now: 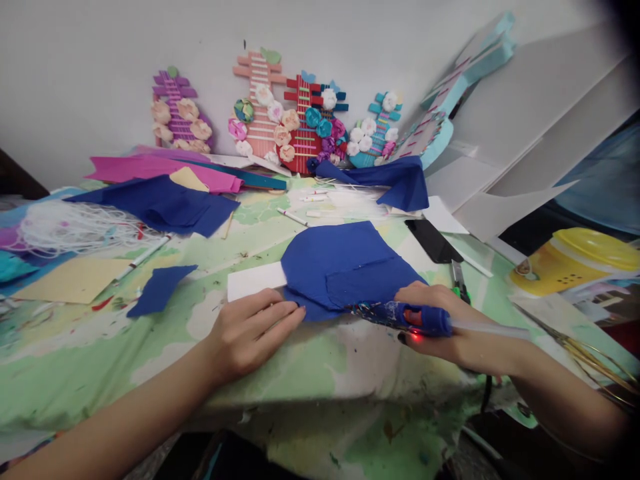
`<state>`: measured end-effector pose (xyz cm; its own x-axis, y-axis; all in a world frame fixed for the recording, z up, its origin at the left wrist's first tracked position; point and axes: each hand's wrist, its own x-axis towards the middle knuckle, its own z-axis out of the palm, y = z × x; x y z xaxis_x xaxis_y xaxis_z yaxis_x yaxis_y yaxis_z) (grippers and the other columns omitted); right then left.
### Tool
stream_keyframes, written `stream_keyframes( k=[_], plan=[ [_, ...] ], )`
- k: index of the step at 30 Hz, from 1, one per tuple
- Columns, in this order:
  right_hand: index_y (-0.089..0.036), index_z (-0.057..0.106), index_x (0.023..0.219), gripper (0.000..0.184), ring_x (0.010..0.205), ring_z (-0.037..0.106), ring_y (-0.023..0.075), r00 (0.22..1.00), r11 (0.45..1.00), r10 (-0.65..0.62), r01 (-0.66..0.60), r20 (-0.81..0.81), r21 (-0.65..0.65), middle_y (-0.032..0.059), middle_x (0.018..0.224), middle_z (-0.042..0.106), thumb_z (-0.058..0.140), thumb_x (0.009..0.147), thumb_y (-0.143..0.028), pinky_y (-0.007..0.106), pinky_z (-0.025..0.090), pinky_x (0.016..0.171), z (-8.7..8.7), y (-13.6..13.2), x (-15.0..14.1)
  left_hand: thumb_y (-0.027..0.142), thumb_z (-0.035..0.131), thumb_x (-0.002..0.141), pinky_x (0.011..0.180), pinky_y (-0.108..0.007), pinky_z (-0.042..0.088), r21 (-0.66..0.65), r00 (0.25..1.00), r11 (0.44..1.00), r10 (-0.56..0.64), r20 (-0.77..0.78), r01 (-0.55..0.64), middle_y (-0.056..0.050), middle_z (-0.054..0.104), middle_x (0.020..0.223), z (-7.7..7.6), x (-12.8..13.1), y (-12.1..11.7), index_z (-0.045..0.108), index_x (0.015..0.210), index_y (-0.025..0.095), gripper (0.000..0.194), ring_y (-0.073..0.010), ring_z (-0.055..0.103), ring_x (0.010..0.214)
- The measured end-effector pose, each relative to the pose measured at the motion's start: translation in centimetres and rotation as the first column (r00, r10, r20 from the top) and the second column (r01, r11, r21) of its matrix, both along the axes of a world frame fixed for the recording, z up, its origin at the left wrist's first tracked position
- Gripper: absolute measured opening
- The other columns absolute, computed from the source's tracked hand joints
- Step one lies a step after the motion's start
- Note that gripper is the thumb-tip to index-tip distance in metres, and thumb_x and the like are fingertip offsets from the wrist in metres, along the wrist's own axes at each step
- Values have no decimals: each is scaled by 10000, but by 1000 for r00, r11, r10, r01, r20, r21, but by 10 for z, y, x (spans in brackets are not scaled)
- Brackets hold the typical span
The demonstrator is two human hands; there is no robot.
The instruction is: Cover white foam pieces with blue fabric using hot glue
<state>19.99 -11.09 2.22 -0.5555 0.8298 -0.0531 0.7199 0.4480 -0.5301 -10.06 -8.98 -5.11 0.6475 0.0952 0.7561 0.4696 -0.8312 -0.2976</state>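
A rounded blue paper or fabric shape (340,253) lies on the table, with a white strip (255,280) sticking out from its left side. My left hand (255,327) rests with stretched fingers on the white strip and the shape's lower left edge. In my right hand (450,313) is a blue glue gun (390,317), its indicator glowing red and a clear glue stick showing at the back. The nozzle meets the near edge of the blue shape. A small blue scrap (160,290) lies left of my left hand.
Decorated guitar shapes with paper flowers, such as a red one (303,130), lean on the wall. A phone (434,241), a cutter (459,280), gold scissors (580,343) and a yellow tub (575,260) are on the right. White string (75,227) is heaped left.
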Motion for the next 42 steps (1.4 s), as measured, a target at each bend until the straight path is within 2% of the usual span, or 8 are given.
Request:
stream_keyframes(
  k=[6,11,14,19,23,27,32,42],
  plan=[
    [-195,482,691,92,680,476,161,999,1000,8,-8,-40,15,3,699,544,573,698,-200,296,358,640,0,-2,0,26,647,754,666,-341,565,-93,998,996,0,60,5,-83,694,845,-1,2,1,636,989,103,248,-193,621,807],
    [-202,499,727,72,700,519,163,977,993,-33,56,-209,104,11,756,558,571,733,-198,284,399,632,-8,-2,0,55,562,822,953,-469,493,-252,994,967,0,106,27,-101,688,996,0,10,13,598,954,135,158,-226,609,1040],
    [-208,547,804,71,710,545,165,949,982,-79,126,-305,139,6,778,585,593,755,-232,283,432,649,-22,3,-1,86,460,882,1026,-461,443,-383,995,924,40,87,-4,-117,658,1113,2,15,24,570,941,145,138,-223,562,1154],
    [-213,592,854,182,750,596,184,901,950,-209,279,-379,140,16,824,645,673,737,-328,299,464,674,-43,9,-4,178,376,933,901,-386,533,-553,993,831,108,50,-62,-106,656,1139,4,20,39,544,1091,174,231,-204,620,1074],
    [-210,597,864,188,751,607,180,878,938,-229,314,-421,146,20,829,650,674,746,-334,288,468,660,-50,8,-6,226,387,942,733,-312,558,-670,988,736,153,23,-98,-70,697,1041,4,22,46,571,1047,202,214,-181,683,886],
    [-202,594,870,198,697,588,166,874,923,-235,337,-426,183,25,821,645,664,753,-345,286,457,635,-55,7,-6,238,433,930,763,-322,527,-701,980,700,201,13,-134,-39,704,999,2,24,52,596,1000,213,180,-177,674,869],
    [-186,590,853,180,624,551,153,895,908,-218,332,-389,254,11,712,605,652,745,-316,271,425,578,-58,6,-10,184,524,870,831,-368,492,-690,984,722,153,87,-52,-41,689,1008,-5,25,59,587,802,197,94,-190,629,947],
    [-182,583,854,143,644,576,150,905,862,-176,332,-388,383,26,742,618,626,769,-289,254,437,589,-68,3,-13,176,477,880,1067,-532,315,-761,987,647,142,71,-39,-75,662,1146,-11,25,65,534,827,201,82,-239,564,1163]
  ],
)
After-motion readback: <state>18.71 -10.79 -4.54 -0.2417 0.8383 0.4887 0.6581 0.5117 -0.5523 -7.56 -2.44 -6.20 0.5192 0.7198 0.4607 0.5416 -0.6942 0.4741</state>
